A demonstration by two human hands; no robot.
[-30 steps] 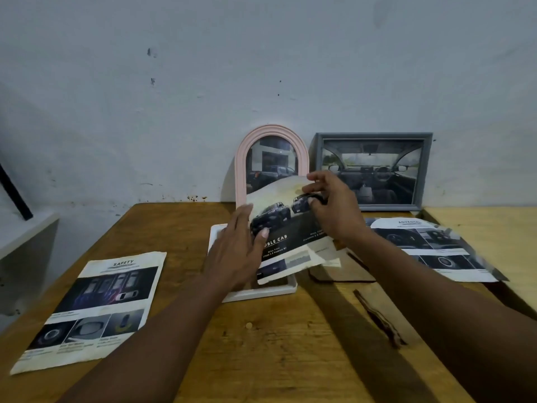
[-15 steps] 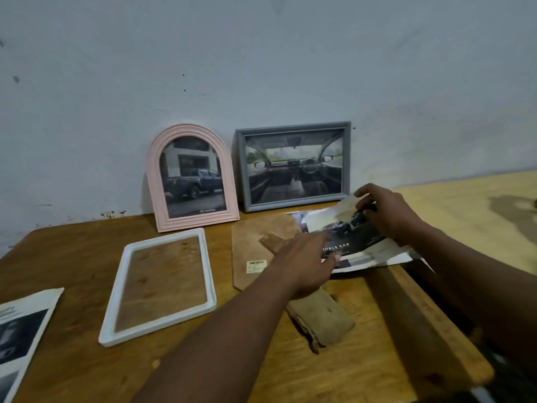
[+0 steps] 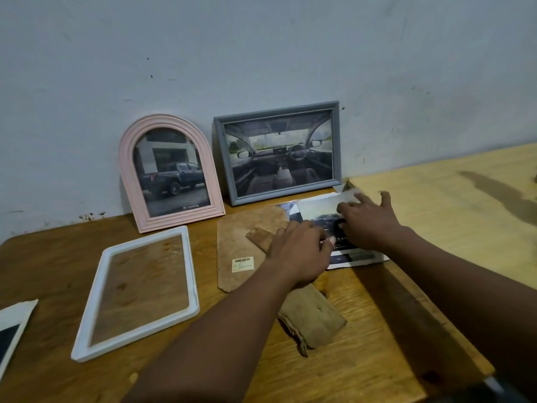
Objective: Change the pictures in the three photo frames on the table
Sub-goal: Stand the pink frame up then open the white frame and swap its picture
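On the bench (image 3: 363, 362), both hands press a car brochure page (image 3: 316, 210) flat: left hand (image 3: 302, 251) and right hand (image 3: 369, 222) each with grip spread. Nearby, the white frame (image 3: 139, 289) lies empty beside its backing board (image 3: 241, 245).

"TOYOTA" on pink arched frame's picture (image 3: 174, 173), unreadable barcode sticker (image 3: 243, 263) on backing board (image 3: 241, 251)

Both hands, left (image 3: 302, 251) and right (image 3: 367, 221), press flat on a car picture (image 3: 316, 209) near the desk's (image 3: 363, 359) right edge; a white frame (image 3: 190, 286) lies empty toward its left.
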